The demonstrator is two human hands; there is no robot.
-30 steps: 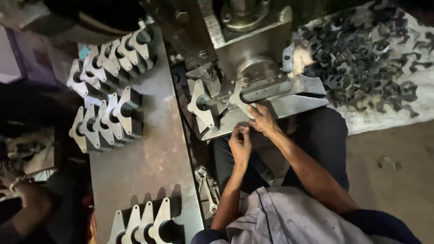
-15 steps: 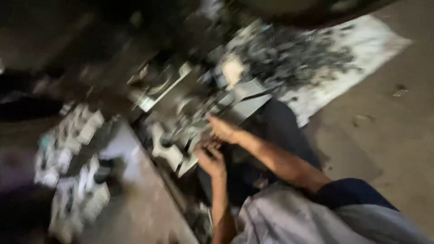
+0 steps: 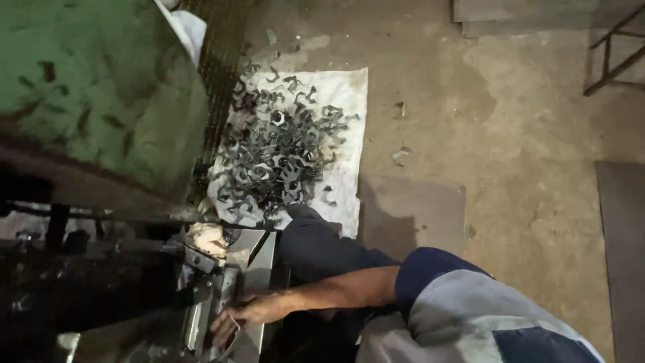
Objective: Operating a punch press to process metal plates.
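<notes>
right hand [image 3: 243, 316]: at the end of a bare forearm reaching left from a blue and grey sleeve; fingers [image 3: 225, 329] loosely curled, partly open, resting on a small flat pale metal piece [image 3: 233, 327] at the fingertips; whether they pinch it, cannot tell.
flat metal piece: lies on the grey steel bed of the press machine [image 3: 222, 296], at bottom centre-left.
left hand: out of sight.
machine top: large green housing [image 3: 101, 87], upper left.
floor: white cloth sheet [image 3: 346, 94] heaped with dark stamped metal parts [image 3: 275, 158], well apart from the hand.
</notes>
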